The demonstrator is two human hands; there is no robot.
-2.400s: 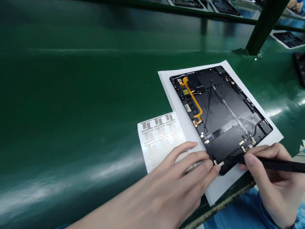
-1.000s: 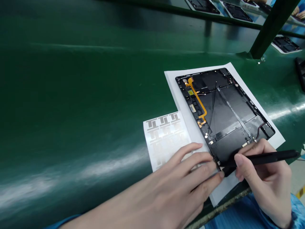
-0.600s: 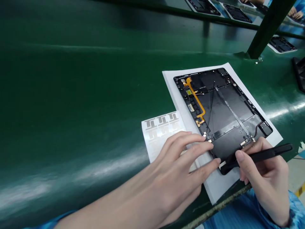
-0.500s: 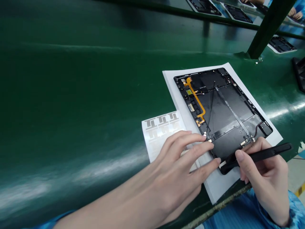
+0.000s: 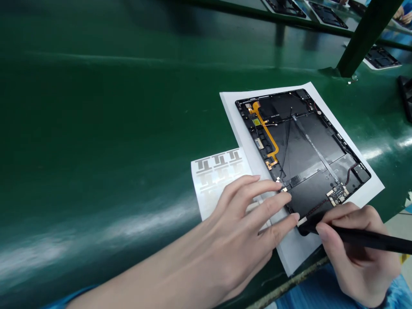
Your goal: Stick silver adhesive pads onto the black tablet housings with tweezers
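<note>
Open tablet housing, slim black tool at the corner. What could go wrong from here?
The slim black tool in the right hand sits close to the thin red-and-black wire; a slip could snag or nick it. The left hand rests beside a small exposed connector, so a finger might knock it. The tablet housing lies on a white sheet, which might slide under pressure.
</note>
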